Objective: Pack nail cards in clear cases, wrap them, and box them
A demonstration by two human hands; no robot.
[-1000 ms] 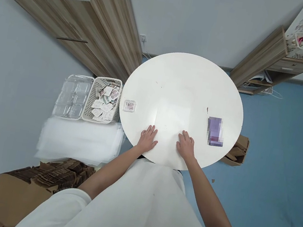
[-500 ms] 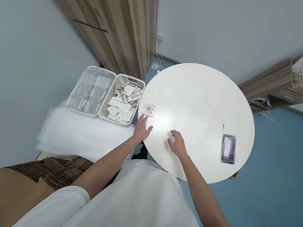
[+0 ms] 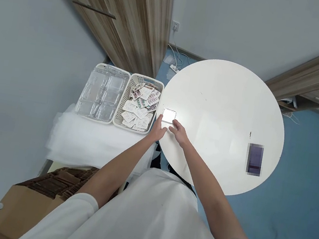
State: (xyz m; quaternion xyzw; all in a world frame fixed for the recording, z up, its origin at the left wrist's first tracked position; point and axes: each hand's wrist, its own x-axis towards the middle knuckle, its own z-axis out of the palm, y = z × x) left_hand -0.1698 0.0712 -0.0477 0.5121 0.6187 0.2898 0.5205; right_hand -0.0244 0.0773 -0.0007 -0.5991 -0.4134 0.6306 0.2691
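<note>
A small, flat clear plastic case (image 3: 169, 115) is at the left part of the round white table (image 3: 225, 105). A white glare covers its top, so what lies inside cannot be made out. My left hand (image 3: 158, 129) grips its lower left corner, thumb apart from the fingers. At the lower right corner, my right hand (image 3: 179, 133) holds it by the fingertips. Left of the table stands a white basket (image 3: 121, 107) full of printed cards (image 3: 140, 108). Beyond it another white basket (image 3: 79, 113) contains several clear plastic boxes (image 3: 100, 92).
A blurred-out dark rectangular object (image 3: 255, 159) lies at the table's right. White sheet material (image 3: 98, 144) is under the baskets, with a cardboard box (image 3: 21, 206) nearer me. A wooden cabinet (image 3: 133, 18) rises behind, and a power strip (image 3: 174, 69) lies on the floor.
My right hand has moved left to the clear case, and both hands now hold its edges. Its pinkish contents showed before; now glare hides them. The whole view has shifted slightly.
</note>
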